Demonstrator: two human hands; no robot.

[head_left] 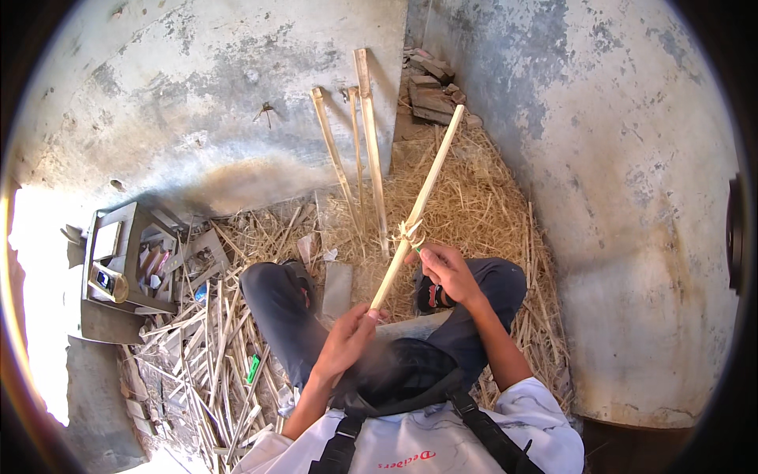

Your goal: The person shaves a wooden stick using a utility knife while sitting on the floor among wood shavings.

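Stick [436, 170] slanting out in front of me, above the straw [482, 205]. My left hand [347, 340] is closed around its near end. My right hand [446, 272] pinches a small green tool [418, 250], mostly hidden, at mid-length, just beside curled shavings [409, 230]. Three more sticks [371, 142] lean on the wall [197, 103] beyond.

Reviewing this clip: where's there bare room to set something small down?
The grey slab's top looks bare, between the left leg and held stick. Crowded: wood strips left of that leg, straw-like shavings ahead.
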